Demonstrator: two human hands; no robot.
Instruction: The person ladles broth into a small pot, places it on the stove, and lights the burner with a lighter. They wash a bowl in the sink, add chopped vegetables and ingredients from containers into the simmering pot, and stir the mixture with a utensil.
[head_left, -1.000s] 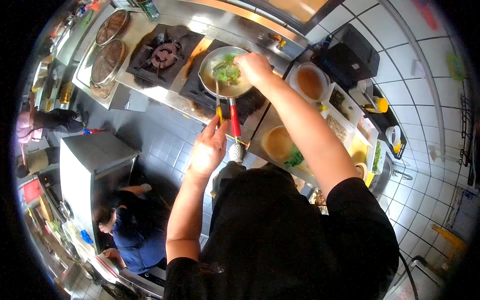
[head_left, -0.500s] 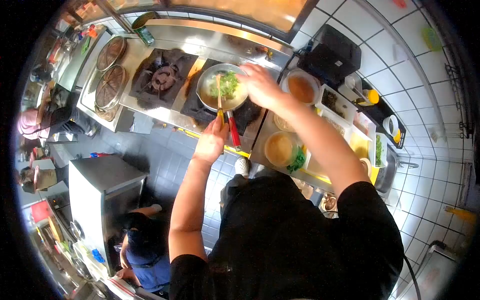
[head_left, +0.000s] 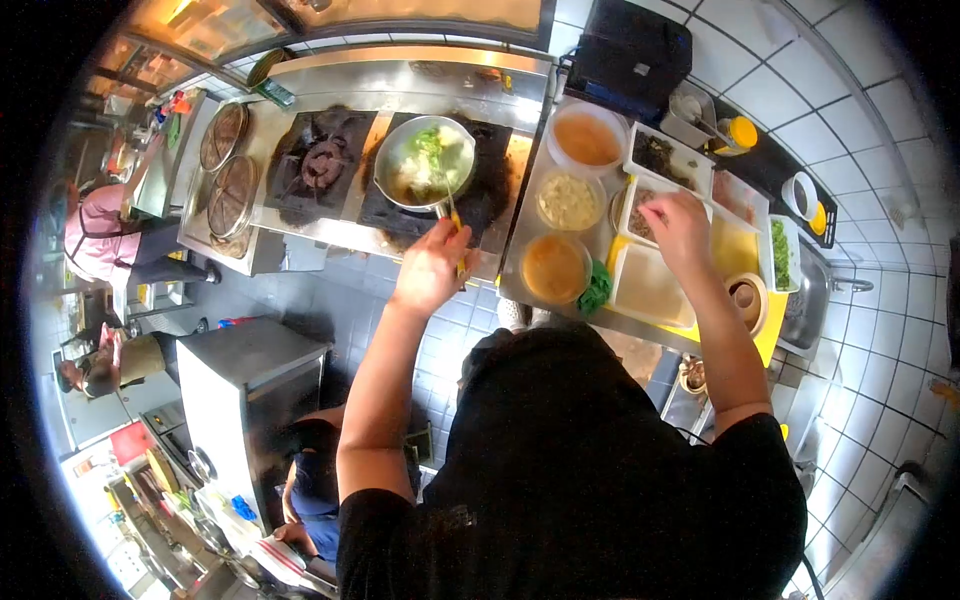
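A metal frying pan (head_left: 393, 140) sits on the right-hand burner, with chopped green and pale food (head_left: 428, 158) inside. My left hand (head_left: 432, 266) is closed on a yellow-handled utensil (head_left: 457, 220) whose far end reaches into the pan. Whether this hand also grips the pan's handle I cannot tell. My right hand (head_left: 682, 228) is over a white container (head_left: 640, 238) of brownish bits (head_left: 646, 204), fingertips pinched together at the food. Anything between those fingertips is too small to make out.
Around the right hand stand a bowl of orange-brown liquid (head_left: 587, 138), a bowl of pale chopped food (head_left: 570, 200), another orange-brown bowl (head_left: 553, 268) and a container of dark food (head_left: 662, 162). A second burner (head_left: 322, 163) is left of the pan. A person (head_left: 315, 500) is at lower left.
My right hand has moved from the pan's edge rightward to the white container. My left hand keeps the yellow-handled utensil. The pan's red handle no longer shows clearly. The view has shifted.
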